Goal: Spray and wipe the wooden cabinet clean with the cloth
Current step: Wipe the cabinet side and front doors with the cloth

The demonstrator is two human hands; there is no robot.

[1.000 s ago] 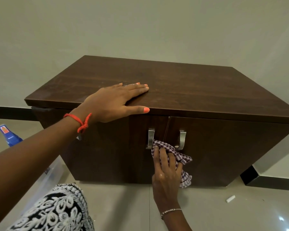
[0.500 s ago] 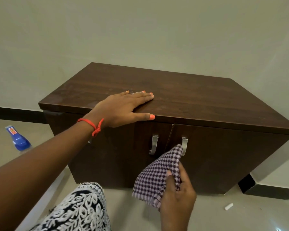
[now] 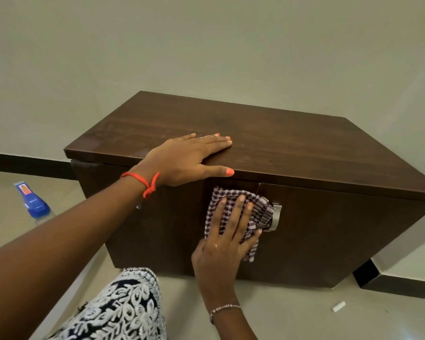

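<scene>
A black garment with white floral pattern (image 3: pixel 123 307) occupies the nearest lower edge of the view, above the pale floor (image 3: pixel 280 315). Beside it, the right wrist carries a thin beaded bracelet (image 3: pixel 225 309).

The right hand (image 3: pixel 221 249) lies against the front of the wooden cabinet (image 3: pixel 341 241). Its grip is apart: the fingers are straight and spread, pressing the cloth (image 3: pixel 261 212) flat against the upper part of the front, where the two doors meet. The cloth is checked purple and white, folded, with its lower corner hanging free below the little finger. Its right edge covers part of a metal handle (image 3: pixel 277 217) on the right door.

The left forearm crosses the view from the lower left, with a red thread (image 3: pixel 146 184) tied at the wrist. The left hand (image 3: pixel 182 158) rests palm down on the cabinet top near the front edge. Its grip is also apart: the fingers lie straight and together on the top panel, and the thumb runs along the front lip, directly above the cloth.

A spray bottle (image 3: pixel 33 203) with a blue head stands on the floor to the left, well apart from the cabinet. A small white scrap (image 3: pixel 338 306) lies on the floor at the right. The cabinet backs onto a plain wall (image 3: pixel 206 45) with a black skirting board (image 3: pixel 22 163).
</scene>
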